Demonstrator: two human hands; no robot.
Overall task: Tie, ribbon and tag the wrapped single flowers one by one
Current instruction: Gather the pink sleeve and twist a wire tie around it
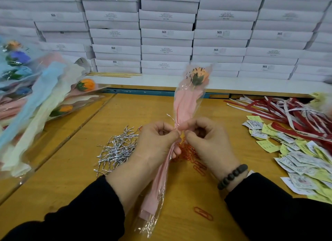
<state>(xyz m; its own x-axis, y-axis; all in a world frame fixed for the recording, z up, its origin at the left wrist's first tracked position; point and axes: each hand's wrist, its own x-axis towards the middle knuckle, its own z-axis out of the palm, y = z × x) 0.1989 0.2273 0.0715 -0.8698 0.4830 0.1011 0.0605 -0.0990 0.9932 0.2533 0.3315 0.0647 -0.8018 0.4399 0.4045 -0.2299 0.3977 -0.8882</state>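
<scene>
Wrapped flower (186, 104) stands upright over the middle of the wooden table (75, 161), pinched at its waist between both my hands.

My left hand (154, 143) and right hand (208, 141) each curl their fingers round the pink wrap and nip the silver twist tie (172, 121) there, one end poking up. Silver ties (116, 149) lie heaped at near left, orange paper clips (190, 156) under my hands, red ribbons (287, 113) and paper tags (294, 150) to the right, more wrapped flowers (41, 100) far left.
</scene>
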